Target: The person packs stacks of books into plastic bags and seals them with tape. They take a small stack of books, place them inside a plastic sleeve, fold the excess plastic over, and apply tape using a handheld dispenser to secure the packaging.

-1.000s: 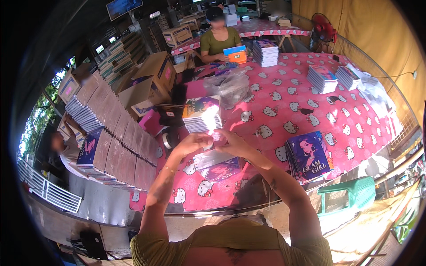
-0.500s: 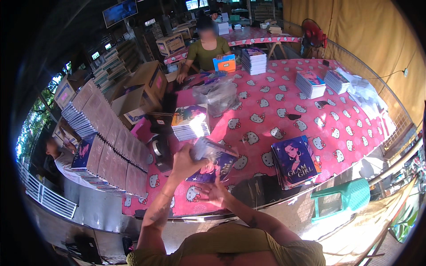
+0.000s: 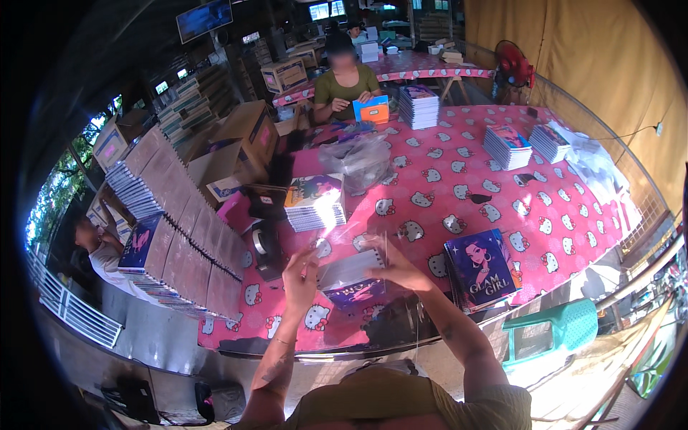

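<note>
In front of me a small stack of purple-covered spiral notebooks (image 3: 352,275) stands tilted over the table, its white page edges and wire binding showing. My right hand (image 3: 395,268) grips its right end, thumb on the near side. At its left side, my left hand (image 3: 298,276) is closed, fingertips pinching clear plastic film (image 3: 345,236) that spreads above the notebooks. The film is thin and glossy, so its edges are hard to follow. To the right lies a pile of purple notebooks (image 3: 481,266) with a drawn figure on the cover.
A black tape dispenser (image 3: 268,249) sits left of my hands, beside tall rows of stacked notebooks (image 3: 188,229). Another notebook stack (image 3: 315,203) and crumpled plastic bags (image 3: 355,159) lie beyond. Across the table (image 3: 423,193) a co-worker (image 3: 347,84) handles blue and orange notebooks. A green stool (image 3: 552,331) stands at right.
The notebooks have been tipped, turning from cover view to page edges. My right hand has risen from below to their right end. The co-worker's hands have come together near the blue notebook.
</note>
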Tool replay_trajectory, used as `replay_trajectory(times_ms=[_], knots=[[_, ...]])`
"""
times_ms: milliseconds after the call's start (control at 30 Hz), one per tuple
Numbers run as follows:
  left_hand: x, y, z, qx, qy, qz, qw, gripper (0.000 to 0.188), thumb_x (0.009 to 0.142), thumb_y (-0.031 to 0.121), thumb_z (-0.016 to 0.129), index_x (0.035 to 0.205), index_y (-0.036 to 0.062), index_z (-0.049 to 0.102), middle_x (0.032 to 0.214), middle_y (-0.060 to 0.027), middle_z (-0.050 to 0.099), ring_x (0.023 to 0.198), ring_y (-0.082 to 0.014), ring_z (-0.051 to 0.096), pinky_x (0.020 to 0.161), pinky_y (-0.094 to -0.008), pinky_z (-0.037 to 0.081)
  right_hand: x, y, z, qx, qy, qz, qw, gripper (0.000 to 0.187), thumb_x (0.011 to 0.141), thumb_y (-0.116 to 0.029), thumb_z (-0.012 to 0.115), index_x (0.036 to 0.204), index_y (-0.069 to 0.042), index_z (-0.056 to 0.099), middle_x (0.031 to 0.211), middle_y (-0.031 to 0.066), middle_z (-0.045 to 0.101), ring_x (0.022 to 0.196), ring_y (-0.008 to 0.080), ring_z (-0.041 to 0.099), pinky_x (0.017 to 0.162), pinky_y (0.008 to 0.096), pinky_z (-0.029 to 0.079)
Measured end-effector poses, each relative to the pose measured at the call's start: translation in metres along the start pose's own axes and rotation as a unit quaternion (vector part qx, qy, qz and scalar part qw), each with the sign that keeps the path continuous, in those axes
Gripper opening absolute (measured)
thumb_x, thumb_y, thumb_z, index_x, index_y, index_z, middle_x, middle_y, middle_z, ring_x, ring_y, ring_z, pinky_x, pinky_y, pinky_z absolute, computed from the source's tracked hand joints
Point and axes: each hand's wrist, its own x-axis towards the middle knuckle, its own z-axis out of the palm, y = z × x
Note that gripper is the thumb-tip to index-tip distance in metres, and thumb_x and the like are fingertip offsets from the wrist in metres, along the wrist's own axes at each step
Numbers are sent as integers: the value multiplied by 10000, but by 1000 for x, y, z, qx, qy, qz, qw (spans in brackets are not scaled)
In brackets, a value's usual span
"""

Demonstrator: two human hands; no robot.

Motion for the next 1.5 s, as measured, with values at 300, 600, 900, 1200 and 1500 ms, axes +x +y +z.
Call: replay_trajectory(times_ms=[300, 600, 900, 1200, 1500], knots=[[26, -200, -120, 291, 193, -134, 927, 393, 886, 255, 705, 1117, -60, 665, 856, -114, 669, 805, -188, 645, 759, -320, 522, 5, -122, 69, -387, 58, -290, 873, 360, 858, -289, 699, 1152, -91, 638, 1064, 67, 641, 962, 246, 628, 872, 388, 475], [34, -268, -119, -157, 201, -240, 937, 86, 880, 136, 683, 832, 64, 681, 612, -39, 553, 444, -133, 465, 355, -291, 325, 39, -68, 119, -542, 74, -256, 797, 301, 792, -255, 703, 1016, -58, 666, 1036, 125, 661, 986, 286, 635, 871, 445, 445], [28, -177, -118, 437, 53, -216, 871, 267, 797, 298, 660, 889, 57, 730, 914, -209, 706, 895, -435, 671, 774, -463, 548, 38, -80, 109, -443, 40, -162, 881, 205, 839, -172, 674, 971, -78, 548, 864, 107, 599, 745, 309, 650, 659, 439, 491], [23, -38, -78, -276, -57, -34, 959, 105, 937, 25, 597, 1041, 15, 608, 839, -19, 637, 765, -103, 606, 691, -245, 492, 34, -89, 123, -554, 54, -100, 825, 285, 788, -295, 738, 980, -99, 663, 848, 86, 685, 750, 289, 684, 675, 411, 534], [26, -36, -69, -414, -92, 36, 905, 136, 942, 35, 612, 1076, 11, 606, 850, -29, 638, 764, -105, 595, 723, -264, 490, 39, -92, 129, -547, 52, -125, 826, 128, 812, -222, 679, 865, -106, 698, 752, 86, 682, 677, 296, 673, 663, 415, 527]])
